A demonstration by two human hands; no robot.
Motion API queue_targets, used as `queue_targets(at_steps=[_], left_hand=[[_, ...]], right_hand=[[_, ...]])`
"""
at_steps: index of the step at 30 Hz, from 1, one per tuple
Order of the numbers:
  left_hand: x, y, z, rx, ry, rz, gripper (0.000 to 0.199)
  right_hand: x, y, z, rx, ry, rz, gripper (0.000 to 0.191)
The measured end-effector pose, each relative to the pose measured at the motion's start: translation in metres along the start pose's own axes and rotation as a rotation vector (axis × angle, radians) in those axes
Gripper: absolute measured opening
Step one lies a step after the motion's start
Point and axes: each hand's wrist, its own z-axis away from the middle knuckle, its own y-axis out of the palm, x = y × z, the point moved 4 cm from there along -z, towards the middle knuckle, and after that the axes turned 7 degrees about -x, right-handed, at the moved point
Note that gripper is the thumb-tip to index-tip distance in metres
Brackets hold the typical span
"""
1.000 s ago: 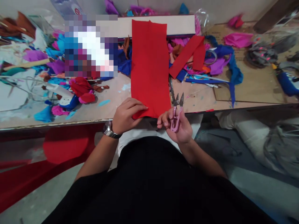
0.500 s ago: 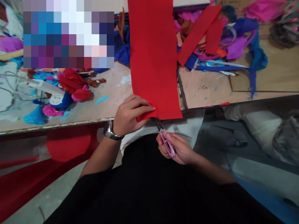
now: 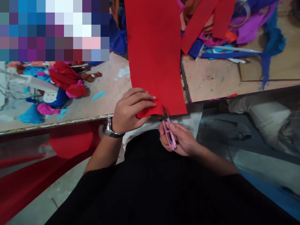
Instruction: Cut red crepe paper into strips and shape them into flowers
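A long strip of red fabric [image 3: 154, 53] runs down over the table's front edge toward me. My left hand [image 3: 133, 107] grips its lower left part, fingers on top and pressed together, with the cloth bunched under them. My right hand [image 3: 179, 136] is closed around pink thread snips [image 3: 170, 136]. Their blades are parted at the strip's lower edge, just right of my left fingertips. One blade lies over the red cloth; the other is partly hidden below it.
Colourful fabric scraps [image 3: 67, 78] and a white power strip [image 3: 50, 93] lie left on the table [image 3: 107, 90]. Red pieces [image 3: 201, 25], more scraps and a tape roll [image 3: 241, 14] are at right. Cardboard [image 3: 269, 68] sits far right. Red cloth [image 3: 70, 140] hangs below the table at left.
The snips have moved up and their blades have parted around the fabric's lower edge. My left hand keeps its hold, with more cloth gathered beside the fingers. The view has shifted slightly.
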Motion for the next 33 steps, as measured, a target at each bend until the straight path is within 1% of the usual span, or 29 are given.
queue_targets(at_steps=[3,6,10,15,17,20,27,33], left_hand=[[-0.002,0.001,-0.001,0.074,-0.005,0.061,0.027],[-0.003,0.003,-0.001,0.114,0.028,0.091,0.027],[-0.005,0.004,-0.001,0.110,0.082,0.094,0.024],[-0.003,0.004,-0.002,0.111,0.008,0.111,0.024],[-0.004,0.003,-0.002,0.102,0.009,0.110,0.024],[-0.005,0.002,-0.003,0.073,0.080,0.107,0.020],[-0.008,0.000,-0.003,-0.042,0.224,0.140,0.021],[-0.010,-0.001,-0.003,-0.042,0.278,0.126,0.025]], right_hand=[[0.004,-0.001,-0.005,-0.025,-0.036,0.028,0.044],[0.007,-0.001,-0.008,-0.048,-0.060,0.031,0.044],[0.009,0.000,-0.008,-0.056,-0.056,0.016,0.046],[0.008,0.000,-0.009,-0.043,-0.059,0.020,0.048],[0.008,0.001,-0.009,-0.040,-0.070,0.013,0.049],[0.007,0.002,-0.010,-0.046,-0.094,0.009,0.049],[0.003,0.002,-0.011,-0.064,-0.106,0.042,0.046],[0.006,0.002,-0.014,-0.061,-0.111,0.018,0.046]])
